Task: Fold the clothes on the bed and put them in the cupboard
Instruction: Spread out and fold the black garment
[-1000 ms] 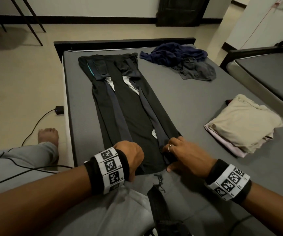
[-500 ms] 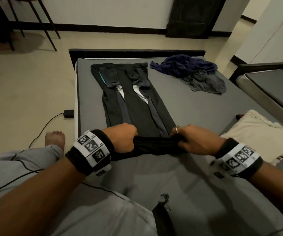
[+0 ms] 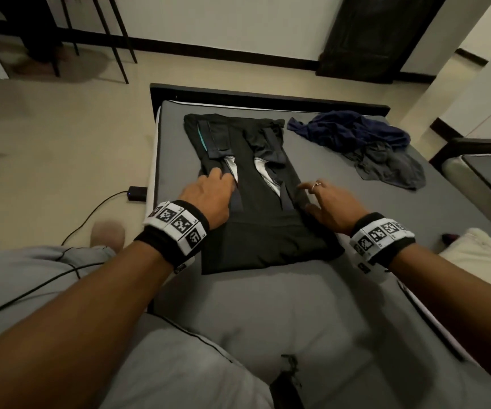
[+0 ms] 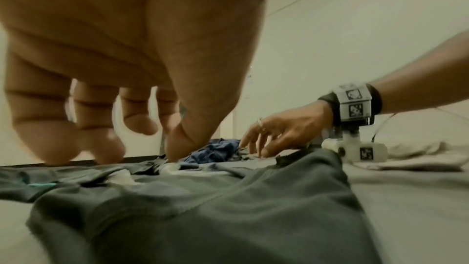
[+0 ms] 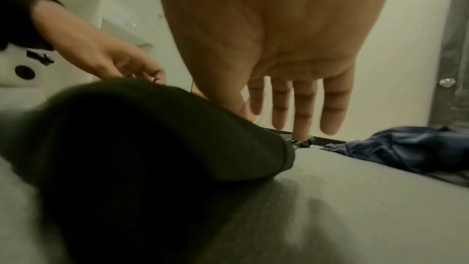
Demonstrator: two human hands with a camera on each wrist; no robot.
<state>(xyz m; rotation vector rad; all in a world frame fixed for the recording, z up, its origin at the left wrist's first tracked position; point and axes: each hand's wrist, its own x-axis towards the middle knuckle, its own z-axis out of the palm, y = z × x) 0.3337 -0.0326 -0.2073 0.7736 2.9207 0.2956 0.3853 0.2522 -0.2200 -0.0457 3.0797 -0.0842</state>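
Beige floor borders the left side of the bed (image 3: 356,219), whose flat grey sheet carries all the clothes. On the floor by the bed's left edge a small black adapter (image 3: 137,192) lies with its cable trailing near. The black trousers (image 3: 256,208) lie on the left half of the sheet, their near end doubled over the rest, with white stitched pocket linings showing mid-length and a teal strip at the far waistband. The left hand (image 3: 208,193) rests on the trousers' left part, fingers loosely bent, tips touching the cloth. The right hand (image 3: 327,205), ring on one finger, hovers at the trousers' right edge, fingers straight and spread. Far right, a crumpled navy garment (image 3: 353,131) touches a limp grey garment (image 3: 392,166). Near right sits a folded cream pile (image 3: 474,252).
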